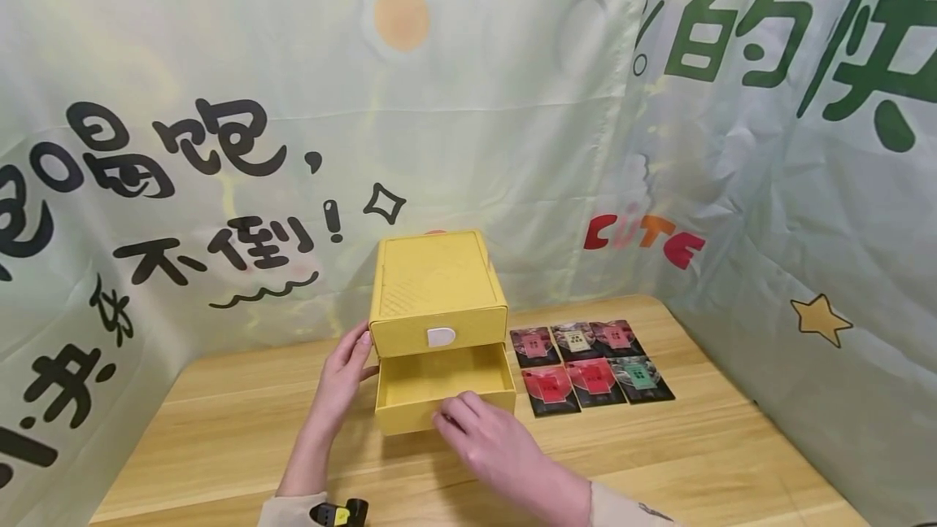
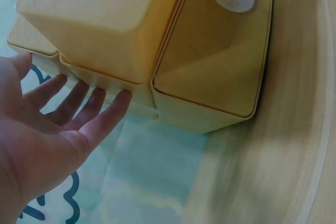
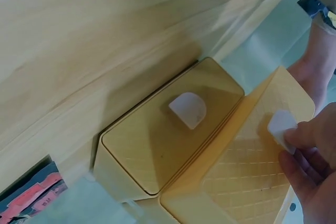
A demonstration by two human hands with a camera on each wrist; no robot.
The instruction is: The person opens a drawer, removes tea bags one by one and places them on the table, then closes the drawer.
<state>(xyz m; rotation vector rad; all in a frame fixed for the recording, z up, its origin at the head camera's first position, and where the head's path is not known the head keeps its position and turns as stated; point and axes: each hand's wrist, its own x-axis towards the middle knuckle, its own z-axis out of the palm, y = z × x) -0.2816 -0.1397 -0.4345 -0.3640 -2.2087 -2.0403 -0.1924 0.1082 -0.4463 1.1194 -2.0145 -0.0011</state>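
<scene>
Right hand: grasped the white tab of a drawer, thumb and fingers pinching it.
Drawn drawer: stood out from the yellow box towards the person, its inside in view; the head view showed it beneath a closed drawer.
Left hand: lay against the left side of the box, fingers spread and fairly straight, touching without grasping.
Box: stood upright on the wooden table, ahead of the person, between the left hand and six cards.
Closed drawer: sat flush, with a second tab at the middle of its front.
Cards: lay flat in two rows of three, just right of the box; the nearer row had two red centres and a green one at its right end.
Left sleeve: pale, with a black-and-yellow device at the cuff.
Cloth: hung behind the table, printed with large characters, a yellow star and the word CUTE.
</scene>
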